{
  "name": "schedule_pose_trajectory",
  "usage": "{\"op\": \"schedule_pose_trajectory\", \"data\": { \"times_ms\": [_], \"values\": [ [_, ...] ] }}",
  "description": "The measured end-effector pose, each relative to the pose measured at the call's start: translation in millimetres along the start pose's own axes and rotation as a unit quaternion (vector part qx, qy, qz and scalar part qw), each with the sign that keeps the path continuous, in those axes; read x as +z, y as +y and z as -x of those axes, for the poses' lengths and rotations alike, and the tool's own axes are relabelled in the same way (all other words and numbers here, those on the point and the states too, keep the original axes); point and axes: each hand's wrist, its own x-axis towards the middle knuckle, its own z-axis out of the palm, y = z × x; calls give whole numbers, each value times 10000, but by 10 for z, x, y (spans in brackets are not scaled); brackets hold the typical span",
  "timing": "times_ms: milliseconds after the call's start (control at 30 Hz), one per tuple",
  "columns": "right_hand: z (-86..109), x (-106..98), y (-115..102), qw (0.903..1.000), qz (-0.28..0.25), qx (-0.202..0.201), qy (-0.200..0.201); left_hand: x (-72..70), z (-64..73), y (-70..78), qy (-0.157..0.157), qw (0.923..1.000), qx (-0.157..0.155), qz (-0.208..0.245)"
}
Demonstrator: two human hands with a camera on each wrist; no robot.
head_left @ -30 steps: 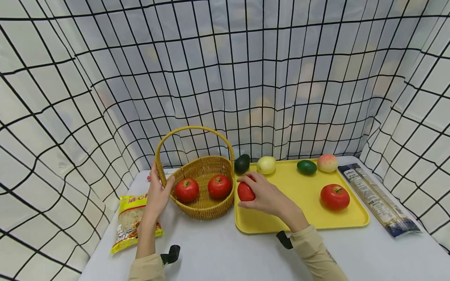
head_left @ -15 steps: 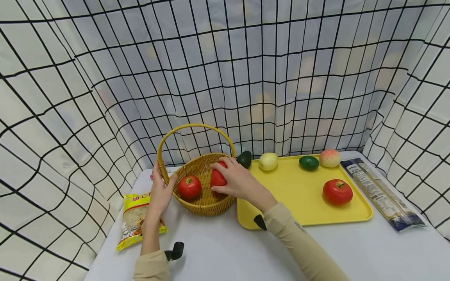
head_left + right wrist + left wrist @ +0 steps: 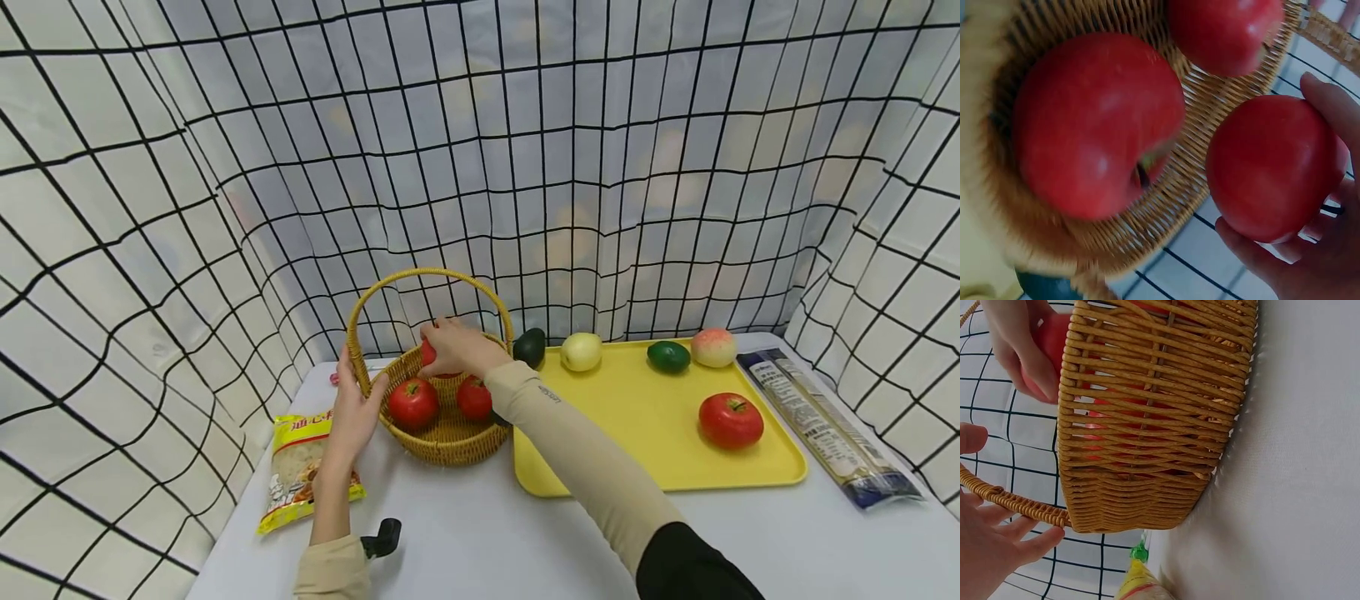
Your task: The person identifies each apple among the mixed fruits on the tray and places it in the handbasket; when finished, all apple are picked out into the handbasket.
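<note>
Holds a glossy round red apple (image 3: 1275, 165) in the right hand (image 3: 461, 347), above the far part of a golden-brown woven wicker basket (image 3: 450, 452). Grasps it with the thumb on one side and curved fingers on the other, as seen plainly from the right wrist. Cannot tell whether touching the weave with its underside.

Has the left hand (image 3: 355, 419) at the left foot of the basket's tall arched wicker handle (image 3: 1025, 505), with the thumb on the near side and the fingers beyond. Spreads these fingers apart, nearly straight, with at least one fingertip against the wicker.

Has inside the basket a stemmed red apple (image 3: 413, 404) on the left and a second red apple (image 3: 474, 398) on the right, partly covered by the beige right sleeve (image 3: 577, 450).

Has to the right, just beside the basket, a flat rectangular yellow tray (image 3: 652, 417), bearing a large red apple (image 3: 731, 421) near the right end, and along the far edge a pale yellow-green round fruit (image 3: 581, 352), a dark green oval fruit (image 3: 668, 357) and a pink-and-cream peach (image 3: 713, 347).

Has a blackish-green avocado (image 3: 530, 347) at the tray's far left corner, a long clear-and-blue packet (image 3: 828, 425) right of the tray, and a yellow printed food bag (image 3: 296, 467) on the left, partly behind the left forearm.
</note>
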Motion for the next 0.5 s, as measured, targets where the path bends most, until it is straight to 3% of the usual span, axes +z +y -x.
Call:
{"op": "schedule_pose_trajectory", "data": {
  "times_ms": [233,500],
  "values": [
    [-253,214,-63,9962,-564,626,-224,7,21,-26,-41,10000,-25,27],
    [-337,407,-129,9900,-801,1095,-377,-34,25,-14,57,10000,-12,68]
  ]
}}
